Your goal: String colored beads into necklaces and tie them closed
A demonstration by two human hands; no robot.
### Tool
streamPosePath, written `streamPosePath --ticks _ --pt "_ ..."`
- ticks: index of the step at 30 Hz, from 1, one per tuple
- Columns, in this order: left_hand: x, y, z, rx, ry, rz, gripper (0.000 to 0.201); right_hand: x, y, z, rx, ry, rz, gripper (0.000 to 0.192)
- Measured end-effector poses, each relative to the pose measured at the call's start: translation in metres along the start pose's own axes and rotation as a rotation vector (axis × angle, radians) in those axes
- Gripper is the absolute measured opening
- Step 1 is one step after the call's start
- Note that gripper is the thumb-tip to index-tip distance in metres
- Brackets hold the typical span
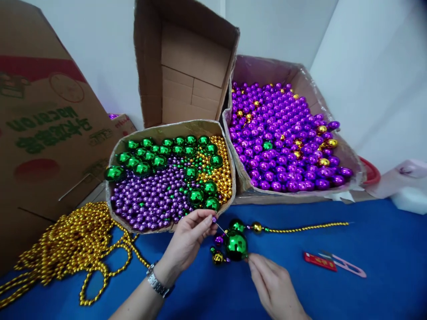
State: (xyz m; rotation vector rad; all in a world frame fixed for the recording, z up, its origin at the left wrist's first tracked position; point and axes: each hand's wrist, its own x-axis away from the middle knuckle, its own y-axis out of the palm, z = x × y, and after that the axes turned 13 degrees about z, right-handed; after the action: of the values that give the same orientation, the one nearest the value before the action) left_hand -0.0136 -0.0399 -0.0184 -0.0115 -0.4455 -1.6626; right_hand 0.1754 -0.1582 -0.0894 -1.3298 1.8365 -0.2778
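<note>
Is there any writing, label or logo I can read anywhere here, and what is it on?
Large brown cardboard box at left: green print, seen upside down and blurred; not readable.
Same box: a red band and circular emblem, no legible words.
Small red flat packet on the blue tablecloth: pale marks, too small to read.
White plastic bag at right: a dark mark, too blurred to read.
Silver wristwatch on the left hand: dial hidden.

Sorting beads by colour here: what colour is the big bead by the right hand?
Shiny green; the big bead by the right hand shows clearly in the head view.

Green ball [236,245] (shiny), blue table [383,249]
</note>
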Motion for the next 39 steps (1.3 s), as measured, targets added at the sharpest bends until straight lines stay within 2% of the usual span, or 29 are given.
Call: streamPosePath --ticks 4,10,13,16,21,24,26,31,36,39 --pt "0.003 0.005 -0.008 -0.124 0.051 -0.045 0.021 0.000 0.000 0.001 0.014 0.060 -0.050 0.025" --pt "0.009 0.013 -0.028 -0.224 0.032 -0.056 0.019 0.006 0.007 0.011 -0.013 0.202 -0.094 0.017" --pt "0.014 0.013 -0.037 -0.298 0.040 -0.082 0.020 0.018 0.014 0.020 0.041 0.182 -0.135 0.018" --pt "0.019 0.013 -0.038 -0.414 0.140 -0.126 0.018 0.026 0.012 0.030 0.081 0.150 -0.164 0.021" --pt "0.028 0.025 -0.012 -0.518 0.317 -0.188 0.014 0.008 -0.011 0.028 0.136 0.124 -0.098 0.036" --pt "0.029 0.041 0.010 -0.493 0.397 -0.224 0.012 -0.013 -0.020 0.011 -0.016 0.100 -0.063 0.037" --pt "0.027 0.051 0.022 -0.460 0.434 -0.248 0.012 -0.022 -0.020 0.001 -0.132 0.109 -0.038 0.031" --pt "0.015 0.070 0.034 -0.428 0.392 -0.303 0.012 -0.023 -0.015 0.003 -0.264 0.218 0.040 0.026" --pt "-0.006 0.088 0.043 -0.388 0.326 -0.402 0.020 -0.023 -0.019 0.009 -0.304 0.309 0.129 0.033" --pt "-0.028 0.111 0.052 -0.370 0.390 -0.438 0.030 -0.027 -0.025 0.004 -0.320 0.349 0.177 0.036"
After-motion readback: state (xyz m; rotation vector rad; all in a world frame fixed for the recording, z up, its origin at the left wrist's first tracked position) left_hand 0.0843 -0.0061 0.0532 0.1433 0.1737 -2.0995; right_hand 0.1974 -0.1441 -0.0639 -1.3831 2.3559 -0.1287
